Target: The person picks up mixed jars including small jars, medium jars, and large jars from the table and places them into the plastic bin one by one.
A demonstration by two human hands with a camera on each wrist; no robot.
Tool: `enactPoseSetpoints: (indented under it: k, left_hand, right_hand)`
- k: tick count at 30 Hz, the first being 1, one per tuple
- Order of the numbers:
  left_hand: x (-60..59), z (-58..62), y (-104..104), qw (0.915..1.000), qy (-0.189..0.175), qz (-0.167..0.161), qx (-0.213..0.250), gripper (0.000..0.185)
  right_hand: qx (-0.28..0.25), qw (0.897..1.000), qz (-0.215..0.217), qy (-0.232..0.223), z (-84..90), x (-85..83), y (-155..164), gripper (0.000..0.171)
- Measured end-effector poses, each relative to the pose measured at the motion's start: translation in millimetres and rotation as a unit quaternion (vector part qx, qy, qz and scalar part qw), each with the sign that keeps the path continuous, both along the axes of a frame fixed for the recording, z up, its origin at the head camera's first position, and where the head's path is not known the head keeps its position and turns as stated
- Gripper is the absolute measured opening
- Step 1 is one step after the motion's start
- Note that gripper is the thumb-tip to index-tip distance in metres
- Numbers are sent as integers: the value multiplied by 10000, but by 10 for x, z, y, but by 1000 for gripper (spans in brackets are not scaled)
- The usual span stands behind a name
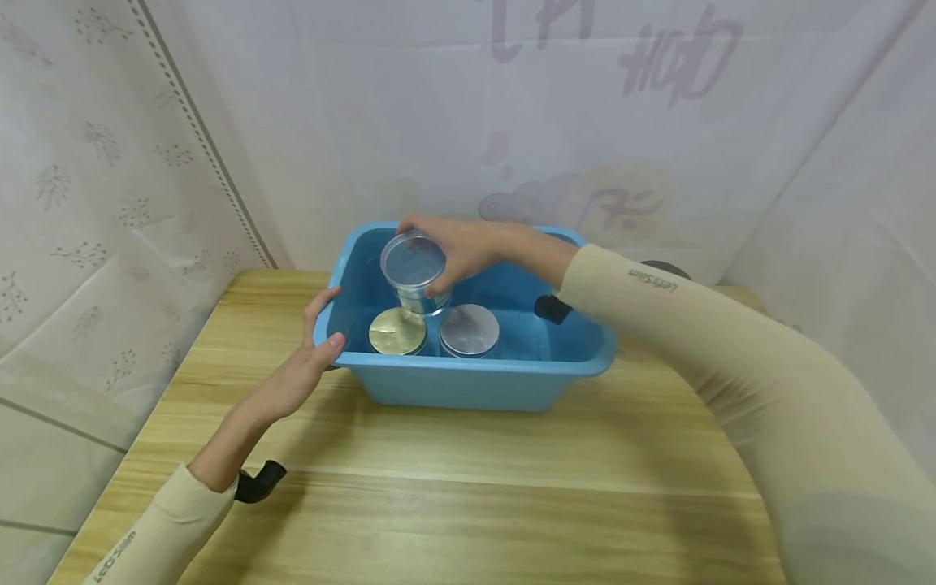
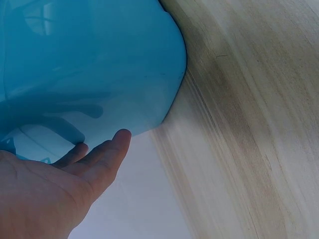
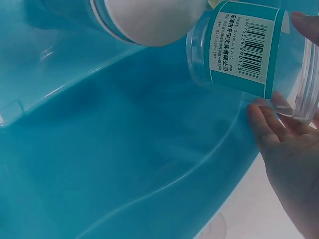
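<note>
A blue plastic basin (image 1: 468,365) stands on the wooden table. At its left end, my left hand (image 1: 292,382) holds the rim, thumb and a fingertip over the edge; the other fingers (image 2: 102,162) lie along the outside wall in the left wrist view. Inside the basin, my right hand (image 1: 453,244) grips a clear plastic jar (image 1: 413,268), tilted, by its upper part. The jar's teal label with a barcode (image 3: 244,47) shows in the right wrist view. Just below it in the basin are a gold-lidded jar (image 1: 397,331) and a silver-lidded jar (image 1: 470,331), side by side.
The wooden table (image 1: 468,496) extends in front of the basin. A printed white curtain (image 1: 409,106) hangs close behind it. A dark round thing (image 1: 665,268) is partly hidden behind my right sleeve. Black wrist mounts (image 1: 260,482) stick out from both wrists.
</note>
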State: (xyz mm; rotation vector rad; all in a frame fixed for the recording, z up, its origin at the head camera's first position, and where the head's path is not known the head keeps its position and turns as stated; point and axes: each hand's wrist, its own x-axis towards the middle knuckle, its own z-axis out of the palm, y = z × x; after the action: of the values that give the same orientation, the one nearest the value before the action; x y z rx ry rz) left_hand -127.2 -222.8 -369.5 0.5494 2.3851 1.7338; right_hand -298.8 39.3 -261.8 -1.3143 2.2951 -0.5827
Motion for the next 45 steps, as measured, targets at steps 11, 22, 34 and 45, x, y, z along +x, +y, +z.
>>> enactPoseSetpoints:
  k: [11, 22, 34, 45]
  left_hand:
    - [6, 3, -13, 10000, -26, 17, -46, 63]
    - [8, 7, -6, 10000, -16, 13, -18, 64]
    - [-9, -4, 5, 10000, 39, 30, -32, 64]
    - [-25, 15, 22, 10000, 35, 3, -7, 66]
  right_hand:
    - [-36, 9997, 150, 181, 12, -5, 37, 92]
    - [53, 9994, 185, 285, 7, -30, 54, 90]
    - [293, 9980, 120, 550, -59, -62, 85, 92]
    - [258, 9989, 7, 393, -150, -115, 157, 95]
